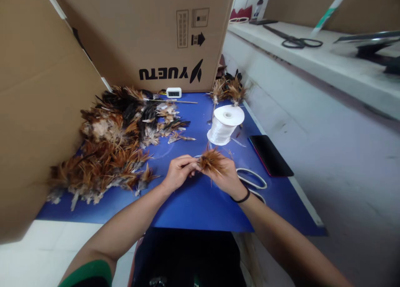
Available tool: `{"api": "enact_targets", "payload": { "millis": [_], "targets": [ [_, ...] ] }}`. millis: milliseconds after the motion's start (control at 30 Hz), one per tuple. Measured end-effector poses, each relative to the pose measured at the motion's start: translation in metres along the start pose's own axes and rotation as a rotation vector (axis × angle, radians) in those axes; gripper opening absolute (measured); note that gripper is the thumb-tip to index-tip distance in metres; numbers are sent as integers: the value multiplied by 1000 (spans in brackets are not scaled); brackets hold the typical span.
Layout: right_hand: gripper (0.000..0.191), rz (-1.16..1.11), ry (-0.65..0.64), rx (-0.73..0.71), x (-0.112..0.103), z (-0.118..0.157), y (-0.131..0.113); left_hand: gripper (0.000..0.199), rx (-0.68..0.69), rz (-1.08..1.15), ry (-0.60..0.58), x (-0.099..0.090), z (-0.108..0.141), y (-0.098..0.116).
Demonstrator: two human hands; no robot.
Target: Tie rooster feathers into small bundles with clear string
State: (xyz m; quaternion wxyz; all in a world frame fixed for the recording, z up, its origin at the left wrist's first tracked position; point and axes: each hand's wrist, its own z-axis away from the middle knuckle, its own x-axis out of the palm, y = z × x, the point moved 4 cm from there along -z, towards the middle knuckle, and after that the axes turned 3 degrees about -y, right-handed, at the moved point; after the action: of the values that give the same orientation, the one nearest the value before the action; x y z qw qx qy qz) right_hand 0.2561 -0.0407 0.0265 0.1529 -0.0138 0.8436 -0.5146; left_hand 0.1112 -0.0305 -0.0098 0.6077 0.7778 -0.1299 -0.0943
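Note:
My left hand (pixel 181 171) and my right hand (pixel 227 179) meet over the near middle of the blue table. Between them is a small bunch of brown feathers (pixel 212 162). The left thumb and fingers pinch its base end, while the right hand closes around it from the other side, its fingertips partly hidden by the plumes. Just beyond the hands stands a spool of white ribbon (pixel 222 128), with a thin strand trailing toward them. White-handled scissors (pixel 253 178) lie beside my right wrist, partly covered by it.
A large heap of brown and black feathers (pixel 106 153) covers the table's left side. More feathers (pixel 229 89) lie behind the spool. A phone (pixel 271 155) rests at the right edge. A cardboard box (pixel 140 37), a small digital display (pixel 173 93) and a ledge with black scissors (pixel 295 40) surround the table.

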Motion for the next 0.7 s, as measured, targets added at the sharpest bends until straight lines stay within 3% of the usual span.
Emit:
{"api": "enact_targets", "payload": {
  "millis": [167, 333, 433, 533, 600, 700],
  "targets": [
    [15, -70, 66, 33, 2, 5, 15, 26, -34, 19, -15, 2, 1, 1],
    [11, -80, 90, 34, 1, 5, 11, 27, -55, 46, -31, 4, 1, 3],
    [12, -6, 92, 111, 0, 7, 10, 30, -56, 18, -47, 4, 1, 6],
    [25, 8, 95, 172, -1, 10, 13, 32, -50, 12, -32, 3, 0, 9],
    [28, 68, 96, 136, -3, 10, 15, 32, -59, 40, 0, 1, 0, 8],
    [14, 277, 64, 56, -4, 10, 20, 34, -74, 119, 47, -3, 0, 5]
  ]
}}
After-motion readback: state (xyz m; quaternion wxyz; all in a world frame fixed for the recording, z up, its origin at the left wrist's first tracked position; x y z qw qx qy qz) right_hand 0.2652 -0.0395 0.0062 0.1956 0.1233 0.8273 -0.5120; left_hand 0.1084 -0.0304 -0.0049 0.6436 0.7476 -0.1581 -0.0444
